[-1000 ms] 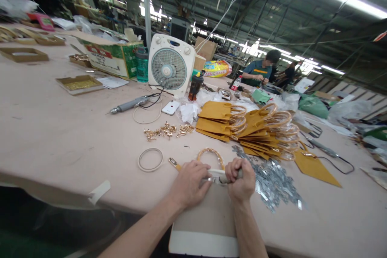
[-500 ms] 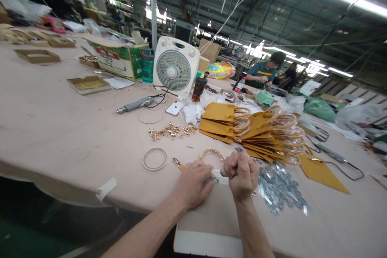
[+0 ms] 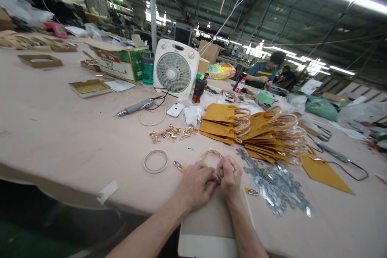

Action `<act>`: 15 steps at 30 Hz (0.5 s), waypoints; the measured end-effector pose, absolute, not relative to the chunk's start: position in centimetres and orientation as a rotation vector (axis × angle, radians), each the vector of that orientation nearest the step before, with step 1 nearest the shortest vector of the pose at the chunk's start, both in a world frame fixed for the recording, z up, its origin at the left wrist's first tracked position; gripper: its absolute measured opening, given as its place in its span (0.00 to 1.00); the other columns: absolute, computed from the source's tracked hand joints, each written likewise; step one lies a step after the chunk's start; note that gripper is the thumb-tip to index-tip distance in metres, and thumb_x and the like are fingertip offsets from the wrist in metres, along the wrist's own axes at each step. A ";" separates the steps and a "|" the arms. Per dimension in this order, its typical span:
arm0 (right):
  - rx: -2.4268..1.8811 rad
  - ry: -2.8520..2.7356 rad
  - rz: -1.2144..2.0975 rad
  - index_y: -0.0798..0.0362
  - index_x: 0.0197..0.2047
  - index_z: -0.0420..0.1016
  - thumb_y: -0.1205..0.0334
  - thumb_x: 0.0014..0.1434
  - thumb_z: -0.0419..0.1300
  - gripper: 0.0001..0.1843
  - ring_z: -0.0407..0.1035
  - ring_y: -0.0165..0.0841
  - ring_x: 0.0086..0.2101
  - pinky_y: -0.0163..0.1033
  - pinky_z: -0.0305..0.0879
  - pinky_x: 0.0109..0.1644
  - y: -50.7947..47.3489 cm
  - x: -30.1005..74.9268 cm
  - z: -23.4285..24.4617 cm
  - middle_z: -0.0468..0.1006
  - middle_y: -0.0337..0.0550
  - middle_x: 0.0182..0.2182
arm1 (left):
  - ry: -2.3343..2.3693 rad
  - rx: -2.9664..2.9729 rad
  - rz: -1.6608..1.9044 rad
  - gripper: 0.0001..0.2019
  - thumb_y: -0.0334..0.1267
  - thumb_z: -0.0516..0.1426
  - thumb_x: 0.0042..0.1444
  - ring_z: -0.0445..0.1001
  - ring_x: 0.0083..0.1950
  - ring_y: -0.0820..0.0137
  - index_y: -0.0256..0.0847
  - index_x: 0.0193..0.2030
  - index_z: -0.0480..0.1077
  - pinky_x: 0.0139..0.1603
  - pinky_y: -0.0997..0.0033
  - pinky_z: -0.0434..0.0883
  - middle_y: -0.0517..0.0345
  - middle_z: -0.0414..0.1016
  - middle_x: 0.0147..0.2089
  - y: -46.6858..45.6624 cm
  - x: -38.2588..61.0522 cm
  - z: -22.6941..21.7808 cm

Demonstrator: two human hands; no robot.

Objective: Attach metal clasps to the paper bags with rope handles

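Note:
A leather-like panel with a beige inner face (image 3: 208, 219) lies at the table's front edge, an orange looped handle (image 3: 211, 153) at its far end. My left hand (image 3: 198, 183) rests on the panel, fingers bent and pressed together, thumb and fingertips around a small spot that they hide. Against those fingertips is my right hand (image 3: 229, 175), closed in a fist; what it grips is hidden. Orange tabs with gold metal fittings stick out on both sides, a left tab (image 3: 179, 166) and a right tab (image 3: 251, 191). Small grey metal plates (image 3: 278, 187) lie heaped at the right.
A roll of tape (image 3: 155, 161), gold fittings (image 3: 172, 132) and an electric screwdriver (image 3: 136, 107) lie left of centre. Stacked orange bag pieces (image 3: 263, 137) sit beyond my right hand. A fan (image 3: 173, 70) and phone (image 3: 175, 109) stand farther back. Another person (image 3: 261, 73) works across the table.
My right hand has moved left and down to meet my left fingertips; the grey tool end that stuck out of it is now hidden. The right tab has come into view.

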State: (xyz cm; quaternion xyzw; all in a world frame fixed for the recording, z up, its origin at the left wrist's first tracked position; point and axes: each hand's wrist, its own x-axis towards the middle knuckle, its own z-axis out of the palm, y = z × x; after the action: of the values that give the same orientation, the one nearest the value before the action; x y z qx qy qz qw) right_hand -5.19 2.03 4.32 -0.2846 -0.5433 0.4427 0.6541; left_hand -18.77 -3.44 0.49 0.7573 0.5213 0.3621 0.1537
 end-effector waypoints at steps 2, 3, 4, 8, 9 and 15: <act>-0.719 -1.235 1.046 0.51 0.22 0.60 0.50 0.69 0.60 0.26 0.50 0.23 0.15 0.30 0.45 0.16 2.2 -5.4 2.9 0.56 0.30 0.16 | 1.496 2.179 1.029 0.03 0.36 0.60 0.64 0.71 0.57 0.59 0.46 0.44 0.73 0.56 0.55 0.68 0.58 0.81 0.51 -3.5 -18.7 0.7; -0.712 -1.218 1.066 0.51 0.23 0.60 0.49 0.69 0.60 0.26 0.49 0.23 0.15 0.30 0.45 0.16 2.3 -5.4 2.5 0.56 0.29 0.16 | 1.499 2.180 1.026 0.04 0.36 0.60 0.64 0.71 0.58 0.59 0.46 0.45 0.73 0.56 0.55 0.68 0.57 0.81 0.52 -3.6 -18.7 0.8; -0.685 -1.195 1.085 0.51 0.23 0.61 0.50 0.70 0.59 0.25 0.49 0.23 0.15 0.29 0.44 0.16 2.3 -5.3 2.4 0.56 0.29 0.17 | 1.500 2.179 1.024 0.05 0.36 0.60 0.64 0.71 0.58 0.59 0.46 0.46 0.73 0.56 0.55 0.68 0.57 0.80 0.53 -3.6 -18.7 0.9; -0.539 -1.099 1.090 0.52 0.26 0.63 0.53 0.70 0.59 0.21 0.49 0.22 0.15 0.28 0.45 0.16 2.6 -4.4 3.9 0.56 0.29 0.17 | 1.493 2.173 0.997 0.13 0.36 0.61 0.61 0.71 0.59 0.59 0.47 0.52 0.71 0.59 0.55 0.68 0.58 0.80 0.53 -3.7 -18.9 1.0; -0.511 -1.083 1.090 0.52 0.26 0.64 0.54 0.70 0.59 0.21 0.49 0.22 0.15 0.28 0.45 0.17 2.6 -4.2 4.3 0.56 0.29 0.17 | 1.498 2.168 0.994 0.15 0.36 0.62 0.60 0.71 0.59 0.59 0.48 0.53 0.71 0.59 0.54 0.68 0.58 0.80 0.53 -3.7 -18.9 1.0; -0.506 -1.076 1.170 0.52 0.27 0.65 0.54 0.72 0.57 0.21 0.48 0.22 0.15 0.27 0.44 0.16 2.4 -4.5 3.3 0.57 0.29 0.16 | 1.504 2.170 1.028 0.12 0.36 0.61 0.61 0.71 0.59 0.60 0.48 0.52 0.72 0.60 0.55 0.68 0.58 0.79 0.56 -3.5 -18.8 0.4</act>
State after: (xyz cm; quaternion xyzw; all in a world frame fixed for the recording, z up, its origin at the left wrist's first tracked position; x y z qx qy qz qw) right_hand -4.49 2.40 3.29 -0.2245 -0.4777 0.5194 0.6720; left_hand -18.81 -3.51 0.40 0.7567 0.5246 0.3586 0.1534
